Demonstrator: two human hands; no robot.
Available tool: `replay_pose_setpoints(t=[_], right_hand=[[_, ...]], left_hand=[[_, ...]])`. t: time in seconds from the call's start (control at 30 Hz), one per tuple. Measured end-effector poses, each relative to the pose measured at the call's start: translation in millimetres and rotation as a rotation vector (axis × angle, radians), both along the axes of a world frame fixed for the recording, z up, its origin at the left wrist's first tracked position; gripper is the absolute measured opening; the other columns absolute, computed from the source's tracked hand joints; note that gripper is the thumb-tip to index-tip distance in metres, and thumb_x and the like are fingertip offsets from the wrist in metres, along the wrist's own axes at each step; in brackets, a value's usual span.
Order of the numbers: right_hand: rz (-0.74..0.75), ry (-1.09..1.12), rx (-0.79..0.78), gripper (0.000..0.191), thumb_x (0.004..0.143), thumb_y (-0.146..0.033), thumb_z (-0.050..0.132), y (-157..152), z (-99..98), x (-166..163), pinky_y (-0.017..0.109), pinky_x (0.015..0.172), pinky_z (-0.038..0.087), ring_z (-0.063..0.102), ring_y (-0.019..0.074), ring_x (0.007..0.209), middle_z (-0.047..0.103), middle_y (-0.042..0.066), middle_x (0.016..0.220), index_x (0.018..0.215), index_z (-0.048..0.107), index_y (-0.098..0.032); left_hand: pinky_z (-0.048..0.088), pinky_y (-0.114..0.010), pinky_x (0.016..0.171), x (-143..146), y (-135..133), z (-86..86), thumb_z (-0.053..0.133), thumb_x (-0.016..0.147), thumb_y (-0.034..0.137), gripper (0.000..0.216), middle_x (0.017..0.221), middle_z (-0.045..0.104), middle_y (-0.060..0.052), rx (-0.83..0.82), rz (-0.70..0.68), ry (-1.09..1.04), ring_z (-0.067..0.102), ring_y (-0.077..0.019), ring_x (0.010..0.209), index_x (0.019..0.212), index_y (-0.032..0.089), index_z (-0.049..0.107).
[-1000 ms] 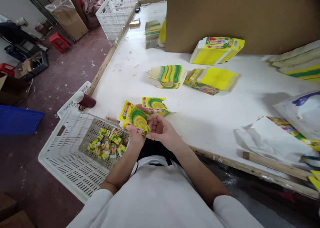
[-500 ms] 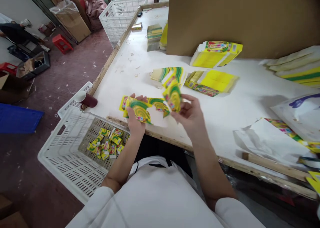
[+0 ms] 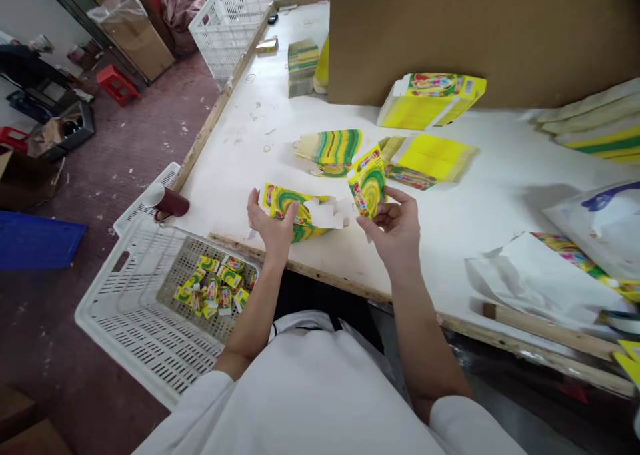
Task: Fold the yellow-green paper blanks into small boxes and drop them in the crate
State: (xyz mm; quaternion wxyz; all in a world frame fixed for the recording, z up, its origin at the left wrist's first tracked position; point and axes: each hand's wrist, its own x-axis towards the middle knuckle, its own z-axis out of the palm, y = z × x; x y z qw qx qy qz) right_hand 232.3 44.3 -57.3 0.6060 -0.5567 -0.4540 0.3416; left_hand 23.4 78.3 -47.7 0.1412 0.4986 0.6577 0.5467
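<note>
Gripping flat cartons (image 3: 278, 196) in the palm-up left hand (image 3: 273, 227); pinching a single carton (image 3: 369, 186) upright in the raised right hand (image 3: 396, 230).

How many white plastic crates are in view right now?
2. The near crate sits below the left hand, holding small boxes; the far crate stands past the table's far left corner. A slatted white piece behind the near one may be a third.
</note>
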Motion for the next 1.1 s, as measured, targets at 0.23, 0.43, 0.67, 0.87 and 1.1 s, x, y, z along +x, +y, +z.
replay_pose_setpoints(t=[0.23,0.43,0.67,0.87,1.1], right_hand=[[-0.102,-0.050,-0.010,0.064,0.066,-0.029,0.079,7.0,-6.2,2.3,0.033,0.067,0.052,0.058,0.0150,0.071,0.057,-0.004,0.084,0.123,0.051,-0.026],[-0.117,-0.110,0.027,0.063,0.070,-0.029,0.079,-6.9,11.8,13.2,0.034,0.070,0.052,0.058,0.0165,0.076,0.058,-0.003,0.086,0.126,0.049,-0.027],[0.399,-0.206,0.140,0.051,0.081,-0.024,0.072,-31.6,55.1,-30.9,0.034,0.074,0.055,0.062,0.0183,0.083,0.062,0.001,0.094,0.127,0.053,-0.030],[0.714,-0.019,0.125,0.051,0.085,-0.027,0.071,-46.4,62.9,-68.2,0.037,0.089,0.055,0.064,0.0204,0.100,0.067,0.005,0.110,0.132,0.052,-0.028],[0.532,0.073,0.091,0.045,0.080,-0.035,0.077,-35.8,46.0,-76.6,0.038,0.090,0.054,0.066,0.0230,0.104,0.071,0.005,0.114,0.122,0.065,-0.028]], left_hand=[[0.033,-0.045,0.118,1.9,-6.1,-12.1,0.085,0.066,0.051,0.110,0.151,0.032,-0.021,-0.021,0.028,-0.143,0.033,-0.0290,0.146,0.149,0.024,0.019],[0.025,-0.053,0.120,-9.8,-19.8,2.2,0.083,0.060,0.064,0.118,0.157,0.020,-0.022,0.058,0.049,-0.155,0.028,-0.0346,0.147,0.148,0.027,0.014],[0.047,-0.047,0.106,13.3,-53.0,42.7,0.065,0.061,0.085,0.100,0.144,0.049,-0.014,0.121,-0.555,-0.453,0.050,-0.0332,0.134,0.141,0.031,0.040],[0.056,-0.035,0.084,31.9,-55.3,62.9,0.050,0.083,0.075,0.053,0.076,0.061,-0.002,0.059,-0.511,-1.090,0.066,-0.0175,0.077,0.085,0.023,0.063],[0.058,-0.036,0.086,19.1,-53.5,50.4,0.048,0.062,0.095,0.081,0.098,0.071,-0.007,-0.049,-0.512,-0.905,0.067,-0.0243,0.097,0.096,0.025,0.069]])
